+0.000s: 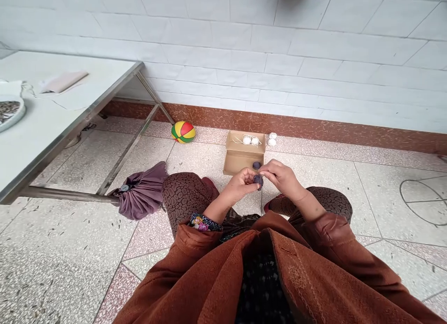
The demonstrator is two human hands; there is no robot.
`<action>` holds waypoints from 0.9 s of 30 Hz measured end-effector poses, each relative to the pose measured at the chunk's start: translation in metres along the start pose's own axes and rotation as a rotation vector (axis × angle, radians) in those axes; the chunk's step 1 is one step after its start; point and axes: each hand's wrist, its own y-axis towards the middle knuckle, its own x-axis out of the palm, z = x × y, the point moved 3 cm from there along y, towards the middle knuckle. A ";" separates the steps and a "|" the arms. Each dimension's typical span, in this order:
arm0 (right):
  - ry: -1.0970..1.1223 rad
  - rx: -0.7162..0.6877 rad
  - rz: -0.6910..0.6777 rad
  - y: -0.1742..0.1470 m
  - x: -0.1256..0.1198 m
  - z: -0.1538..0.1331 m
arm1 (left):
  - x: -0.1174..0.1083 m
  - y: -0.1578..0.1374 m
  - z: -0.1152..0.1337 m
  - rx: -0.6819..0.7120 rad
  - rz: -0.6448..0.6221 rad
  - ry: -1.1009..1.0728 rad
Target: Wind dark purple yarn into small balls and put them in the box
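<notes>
My left hand is closed around a small dark purple ball of yarn, held above the floor between my knees. Right beside it, my right hand pinches thumb and fingers together at the ball's upper edge, on what looks like its thin yarn strand. Just beyond my hands an open cardboard box lies on the floor. A second dark ball of yarn sits in its near half, partly behind my hands. Two white yarn balls with loose strands lie in the far half.
Two more white balls are on the floor right of the box. A colourful toy ball lies by the table leg. The white table stands left, with a purple cloth bundle below its edge. A tiled wall is ahead.
</notes>
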 end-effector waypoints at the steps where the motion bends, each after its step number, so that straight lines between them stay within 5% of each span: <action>1: 0.023 -0.002 0.017 0.004 0.002 0.004 | 0.001 -0.002 0.002 -0.006 -0.035 0.011; 4: 0.097 0.016 0.072 0.005 0.020 0.019 | 0.002 -0.003 0.004 -0.016 -0.032 -0.025; 8: 0.100 0.082 0.102 -0.016 0.052 0.026 | -0.008 0.001 -0.004 -0.001 0.163 -0.168; 14: 0.021 -0.049 -0.097 -0.040 0.050 -0.009 | -0.022 0.005 -0.011 0.032 0.356 -0.058; 21: 0.046 -0.066 0.007 -0.004 0.001 -0.012 | -0.003 0.001 -0.006 0.025 0.127 0.126; 24: 0.115 0.060 0.112 0.000 0.010 0.009 | 0.003 -0.002 -0.004 0.012 0.055 0.019; 27: 0.158 0.212 0.169 -0.015 0.034 0.025 | 0.003 -0.003 -0.002 0.026 0.125 -0.150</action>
